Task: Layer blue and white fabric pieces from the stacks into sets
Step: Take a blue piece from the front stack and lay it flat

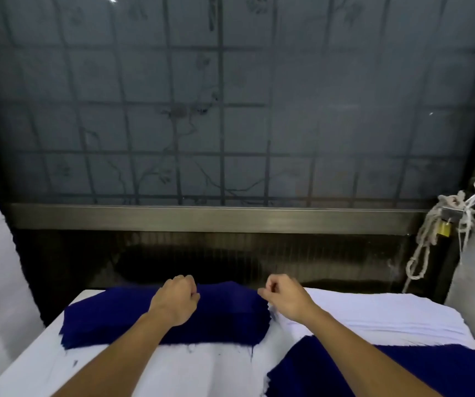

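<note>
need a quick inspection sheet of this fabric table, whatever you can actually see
surface: white-covered table
job's things: blue stack on the left, white stack on the right, blue piece lying in front of the white stack
clutter: a few loose threads at the blue stack's near edge
hands: left hand curled on the blue stack's far edge; right hand curled at the white stack's left edge; grip hidden on both
cables: knotted rope with a padlock, far right
surroundings: frosted window with a grille, metal sill
</note>
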Demonstrator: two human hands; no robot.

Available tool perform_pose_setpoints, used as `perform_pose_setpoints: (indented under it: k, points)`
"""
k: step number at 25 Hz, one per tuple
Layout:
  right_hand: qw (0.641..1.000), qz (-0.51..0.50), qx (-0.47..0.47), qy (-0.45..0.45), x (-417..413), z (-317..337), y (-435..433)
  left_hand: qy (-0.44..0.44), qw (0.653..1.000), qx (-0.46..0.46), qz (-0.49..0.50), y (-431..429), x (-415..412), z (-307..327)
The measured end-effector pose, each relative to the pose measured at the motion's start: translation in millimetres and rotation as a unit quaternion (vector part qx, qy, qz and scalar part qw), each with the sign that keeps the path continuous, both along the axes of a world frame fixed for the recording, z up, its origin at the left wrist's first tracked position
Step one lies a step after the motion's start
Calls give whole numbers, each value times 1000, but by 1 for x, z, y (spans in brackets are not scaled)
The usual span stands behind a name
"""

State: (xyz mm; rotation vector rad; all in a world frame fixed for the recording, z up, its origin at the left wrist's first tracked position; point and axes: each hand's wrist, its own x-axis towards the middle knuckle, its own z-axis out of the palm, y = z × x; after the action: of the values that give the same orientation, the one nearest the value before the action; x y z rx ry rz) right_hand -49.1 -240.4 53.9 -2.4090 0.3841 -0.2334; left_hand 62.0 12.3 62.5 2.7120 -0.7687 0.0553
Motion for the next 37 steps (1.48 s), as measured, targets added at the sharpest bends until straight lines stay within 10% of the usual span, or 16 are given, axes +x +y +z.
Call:
perform_pose_setpoints:
  k: [9, 22, 37]
  points:
    - [983, 63, -173, -10, 78, -38, 45, 54, 998, -26, 4, 23, 51, -36]
    - [974, 131, -177, -53, 96, -36, 70, -87, 982, 10, -168, 41, 43, -44]
    - [987, 22, -99, -124, 34, 2, 47, -10, 999, 19, 36, 152, 61, 9]
